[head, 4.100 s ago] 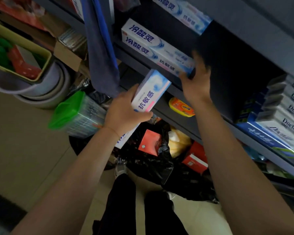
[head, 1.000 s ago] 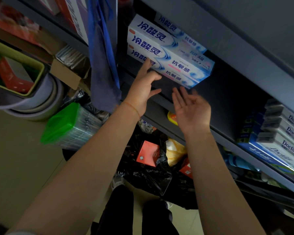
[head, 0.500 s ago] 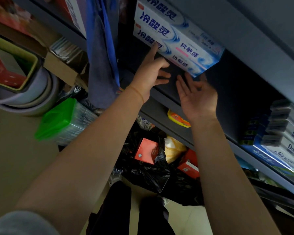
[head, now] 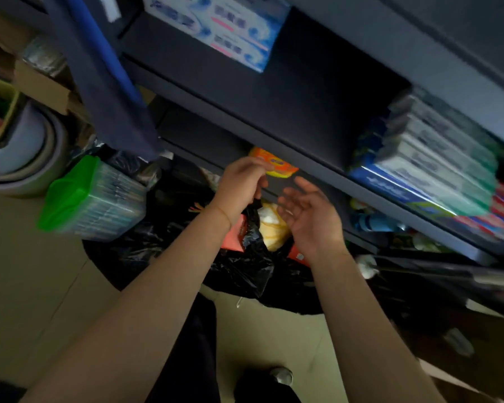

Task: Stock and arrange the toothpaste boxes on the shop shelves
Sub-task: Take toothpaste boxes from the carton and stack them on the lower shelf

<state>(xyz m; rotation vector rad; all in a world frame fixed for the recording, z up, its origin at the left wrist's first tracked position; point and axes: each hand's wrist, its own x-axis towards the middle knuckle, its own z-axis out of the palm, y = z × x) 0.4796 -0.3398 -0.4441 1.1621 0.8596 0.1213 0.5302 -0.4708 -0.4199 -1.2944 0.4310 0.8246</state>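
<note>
- Up on the dark shelf (head: 317, 91), the white-and-blue toothpaste boxes (head: 224, 27) lie stacked flat at its left end, faces outward so the labels read.
- Both hands hang below, holding nothing: left hand (head: 242, 184) loosely curled, right hand (head: 312, 210) palm-up, fingers relaxed.
- Underneath, a black bag (head: 245, 257) of goods sits on the floor, likely the next source.

At twelve o'clock the white-and-blue cardboard toothpaste boxes (head: 216, 27) carry pink stripes and blue wave swirls. The dark grey metal shelf (head: 277, 135) below them is plain. At three o'clock lies a stack of pale grey boxes with green ends (head: 437, 158) on a bright blue flat box (head: 390, 190). At nine o'clock, a lime-green plastic lid (head: 67, 193); at centre, a glossy black plastic bag (head: 245, 263) and an orange-yellow packet (head: 274, 164).
</note>
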